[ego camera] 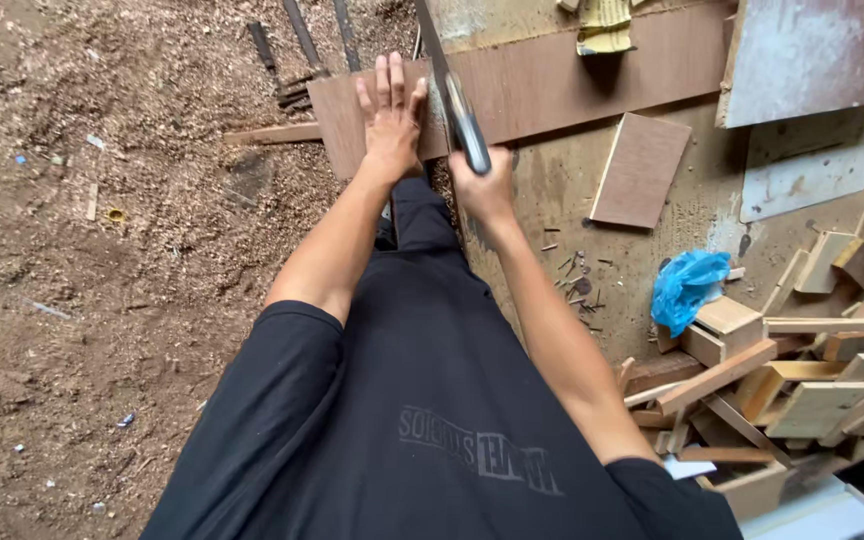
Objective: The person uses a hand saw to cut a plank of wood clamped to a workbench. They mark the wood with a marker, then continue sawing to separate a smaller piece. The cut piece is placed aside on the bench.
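My left hand [390, 115] lies flat, fingers spread, on the left end of a long brown wooden board [572, 85] that overhangs a workbench. My right hand [482, 188] grips the dark handle of a hand saw [457, 110], whose blade runs up and away across the board just right of my left hand. The saw's far end leaves the frame at the top.
A small brown panel [640, 168] lies on the dusty bench [552, 210] beside loose nails [574, 278]. A blue plastic bag [687, 285] and a heap of wood offcuts [802, 380] sit at right. Sawdust covers the floor [102, 250] at left, with metal rods [302, 40] above.
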